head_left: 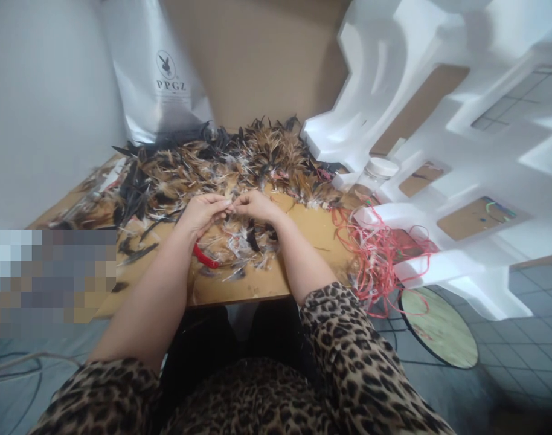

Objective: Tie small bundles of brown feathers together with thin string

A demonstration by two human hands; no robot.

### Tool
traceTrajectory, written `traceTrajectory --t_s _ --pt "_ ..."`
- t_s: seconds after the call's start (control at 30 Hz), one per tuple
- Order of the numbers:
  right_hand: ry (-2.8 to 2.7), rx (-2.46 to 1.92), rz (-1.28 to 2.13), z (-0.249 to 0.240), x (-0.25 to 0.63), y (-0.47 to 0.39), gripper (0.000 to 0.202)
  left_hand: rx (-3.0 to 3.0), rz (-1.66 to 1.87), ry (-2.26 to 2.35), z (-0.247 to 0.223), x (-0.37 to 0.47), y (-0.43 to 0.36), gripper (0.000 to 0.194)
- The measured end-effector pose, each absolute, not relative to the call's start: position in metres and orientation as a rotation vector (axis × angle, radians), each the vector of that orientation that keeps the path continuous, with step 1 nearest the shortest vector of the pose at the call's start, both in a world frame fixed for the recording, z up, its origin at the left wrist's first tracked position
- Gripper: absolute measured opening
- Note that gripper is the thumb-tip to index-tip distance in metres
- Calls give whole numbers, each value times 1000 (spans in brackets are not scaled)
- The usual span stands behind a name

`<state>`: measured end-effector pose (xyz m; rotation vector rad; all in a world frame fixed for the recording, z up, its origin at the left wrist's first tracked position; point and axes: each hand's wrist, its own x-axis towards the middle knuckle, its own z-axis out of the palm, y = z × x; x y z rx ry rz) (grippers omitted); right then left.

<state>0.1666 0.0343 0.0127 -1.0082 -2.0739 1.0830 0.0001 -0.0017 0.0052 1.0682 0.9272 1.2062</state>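
My left hand point(202, 212) and my right hand point(255, 205) meet over the middle of the table, fingertips pinched close together. Something small sits between them, but its kind is too hidden to make out. Loose brown and black feathers point(180, 169) lie heaped just beyond both hands. Below my fingers are scattered pale and dark feather bits point(244, 241). A red curved handle or band point(206, 257) rests on the table near my left wrist.
A tangle of red and white ribbon point(380, 260) spills at the right edge beside white foam packing point(421, 127) and a lidded clear jar point(378, 172). A silver bag point(167, 90) stands at the back. A round stool point(439, 329) is below right.
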Motion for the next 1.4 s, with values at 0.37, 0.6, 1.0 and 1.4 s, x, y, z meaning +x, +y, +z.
traceTrajectory --t_s 0.37,0.6,1.0,1.4 --pt "-1237 -867 1649 16 160 33 33 881 1426 956 3 -5 5 19" --pt "-1264 -883 1383 15 145 25 29 920 1317 968 0 0 5 22" --pt "-1403 -901 1229 9 141 26 25 1030 1281 1023 -3 0 6 20" --pt "-1324 -899 1318 16 140 19 28 1203 1313 1061 -5 3 6 17"
